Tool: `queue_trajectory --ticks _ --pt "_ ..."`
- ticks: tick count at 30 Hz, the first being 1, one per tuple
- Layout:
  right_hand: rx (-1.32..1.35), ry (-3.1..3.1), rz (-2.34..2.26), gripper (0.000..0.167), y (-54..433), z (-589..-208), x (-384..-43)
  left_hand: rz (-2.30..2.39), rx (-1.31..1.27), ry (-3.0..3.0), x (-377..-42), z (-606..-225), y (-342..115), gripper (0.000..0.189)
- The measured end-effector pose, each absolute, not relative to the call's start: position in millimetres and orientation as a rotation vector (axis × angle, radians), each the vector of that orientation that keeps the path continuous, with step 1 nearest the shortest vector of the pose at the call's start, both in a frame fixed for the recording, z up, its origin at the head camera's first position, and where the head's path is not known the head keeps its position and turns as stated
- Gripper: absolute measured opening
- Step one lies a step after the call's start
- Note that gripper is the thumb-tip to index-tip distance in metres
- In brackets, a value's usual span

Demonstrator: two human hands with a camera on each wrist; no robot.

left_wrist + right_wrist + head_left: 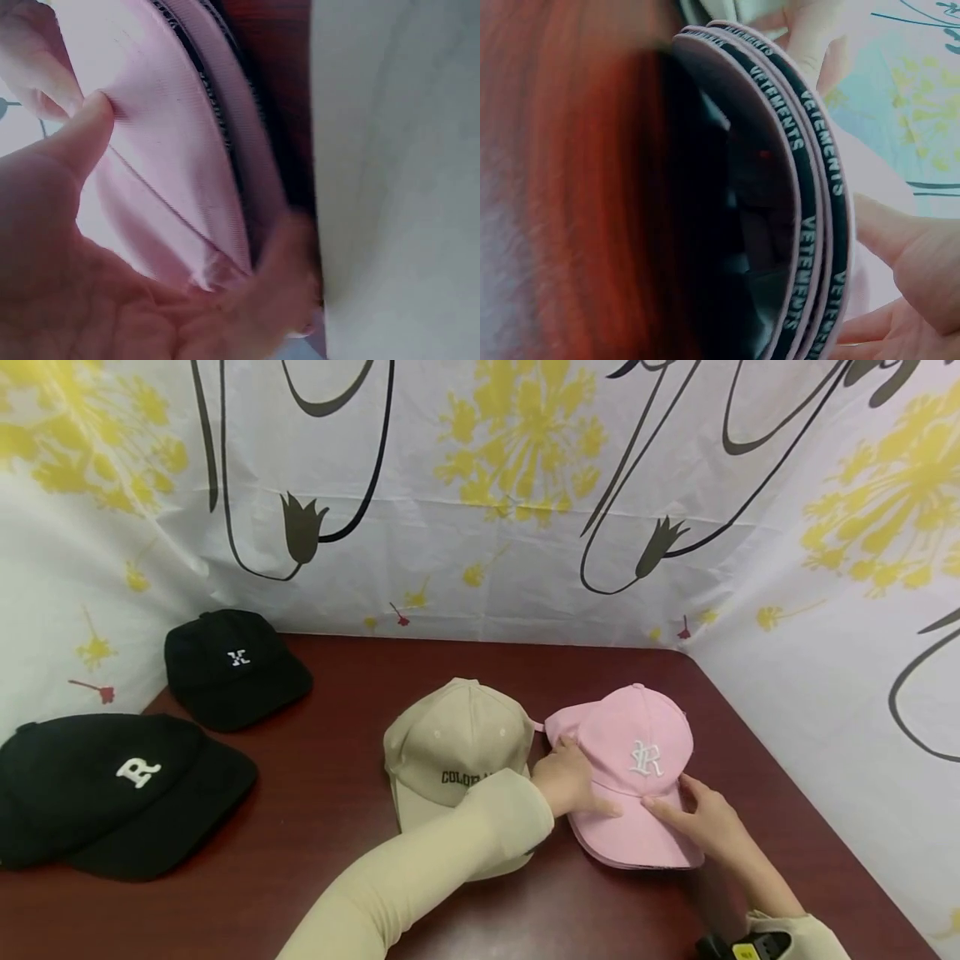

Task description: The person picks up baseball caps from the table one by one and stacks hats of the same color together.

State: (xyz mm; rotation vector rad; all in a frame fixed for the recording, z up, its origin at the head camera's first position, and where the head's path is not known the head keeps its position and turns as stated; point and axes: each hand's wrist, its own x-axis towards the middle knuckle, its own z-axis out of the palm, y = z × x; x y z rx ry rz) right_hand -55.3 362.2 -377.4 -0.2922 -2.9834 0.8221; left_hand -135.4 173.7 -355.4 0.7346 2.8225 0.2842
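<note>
Pink caps (626, 727): two, stacked, near right edge of the table (337, 768).
Left hand (573, 782): grips their left side, thumb on the brim (637, 850).
Right hand (708, 821): grips their right side.
Beige cap (468, 739): just left.
Far-left corner: black cap (213, 672).
Left edge: second black cap (82, 785).

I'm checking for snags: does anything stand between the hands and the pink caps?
Nothing visible does: the left hand and right hand both touch the pink caps. The beige cap sits beside them, partly hidden by the left sleeve, but blocks neither hand.
</note>
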Motion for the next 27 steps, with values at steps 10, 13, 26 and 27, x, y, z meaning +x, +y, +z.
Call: queue_trajectory --ticks 10,13,26,27 --pt "-0.233 -2.827 0.831 0.094 351.8 -354.9 -55.4 0.268 0.784 2.978 -141.8 -342.8 167.8 0.111" --pt "-0.182 -2.747 0.855 0.091 347.9 -347.7 -58.0 0.447 0.872 2.883 -147.9 -327.9 158.2 0.102" --pt "0.021 -2.604 0.962 0.086 309.6 -325.4 -83.9 0.723 1.021 2.725 -174.7 -288.8 98.8 0.096" --pt "0.053 -2.602 0.966 0.086 304.4 -323.1 -88.4 0.735 1.011 2.723 -177.7 -288.5 93.0 0.096"
